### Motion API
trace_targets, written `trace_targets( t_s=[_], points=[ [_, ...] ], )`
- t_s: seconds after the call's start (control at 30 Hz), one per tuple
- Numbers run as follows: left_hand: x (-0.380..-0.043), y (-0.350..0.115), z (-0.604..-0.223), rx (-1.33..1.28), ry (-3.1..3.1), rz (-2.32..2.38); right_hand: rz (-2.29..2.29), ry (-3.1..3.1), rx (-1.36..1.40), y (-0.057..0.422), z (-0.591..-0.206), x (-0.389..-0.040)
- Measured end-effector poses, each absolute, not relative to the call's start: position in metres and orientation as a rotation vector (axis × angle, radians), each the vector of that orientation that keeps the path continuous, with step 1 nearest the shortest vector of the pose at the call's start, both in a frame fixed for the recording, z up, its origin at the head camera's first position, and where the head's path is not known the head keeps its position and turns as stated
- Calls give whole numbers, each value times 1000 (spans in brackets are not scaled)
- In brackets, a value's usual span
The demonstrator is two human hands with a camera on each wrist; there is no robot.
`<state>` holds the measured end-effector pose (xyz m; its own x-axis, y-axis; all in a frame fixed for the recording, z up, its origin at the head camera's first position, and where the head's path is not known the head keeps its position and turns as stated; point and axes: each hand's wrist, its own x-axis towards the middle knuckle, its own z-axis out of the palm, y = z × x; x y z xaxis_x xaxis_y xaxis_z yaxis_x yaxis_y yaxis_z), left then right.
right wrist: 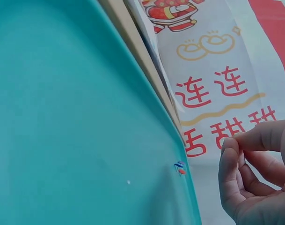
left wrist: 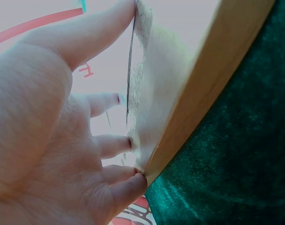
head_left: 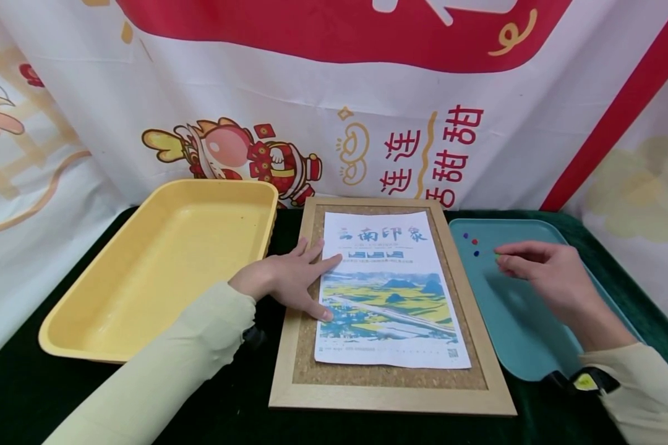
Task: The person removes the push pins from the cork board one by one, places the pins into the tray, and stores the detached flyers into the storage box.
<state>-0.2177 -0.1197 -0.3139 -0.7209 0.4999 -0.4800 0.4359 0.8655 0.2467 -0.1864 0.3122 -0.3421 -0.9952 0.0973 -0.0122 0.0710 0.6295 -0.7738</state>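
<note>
I have my left hand (head_left: pixel 289 278) laid flat, fingers spread and straight, on the left edge of the printed landscape poster sheet (head_left: pixel 389 290) so the paper cannot slide on the wood-framed cork board (head_left: pixel 312 364) beneath it. The left wrist view confirms this: the fingertips (left wrist: pixel 128 143) press against the cork just inside the pale wooden frame, nothing curled around anything. The board lies in the middle of the dark green velvet-covered counter (head_left: pixel 239 408), with the poster sitting square inside the frame, cork showing on all sides.

My right hand (head_left: pixel 545 272) hovers over the far part of the shallow teal plastic tray (head_left: pixel 512 334) to the right of the board, thumb and forefinger pinched together. A speck of green shows at the fingertips in the head view, so I judge it is pinching a small green pushpin (head_left: pixel 497 254), though the pin itself is almost hidden. A few loose coloured pushpins (head_left: pixel 472 243) lie just left of the fingers on the tray floor, close at hand beside the board.

The deep yellow plastic tray (head_left: pixel 161 266) sits to the left, just beside the board.
</note>
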Motion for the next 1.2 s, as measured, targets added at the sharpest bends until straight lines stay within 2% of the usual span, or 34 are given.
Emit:
trace_targets(
  t_s=[0.77,1.2],
  points=[
    [-217,-120,-313,680,2485,144,1320,-2819,-167,310,-326,-186],
    [-217,-119,-313,675,2492,156,1318,-2868,-199,303,-323,-201]
  ],
)
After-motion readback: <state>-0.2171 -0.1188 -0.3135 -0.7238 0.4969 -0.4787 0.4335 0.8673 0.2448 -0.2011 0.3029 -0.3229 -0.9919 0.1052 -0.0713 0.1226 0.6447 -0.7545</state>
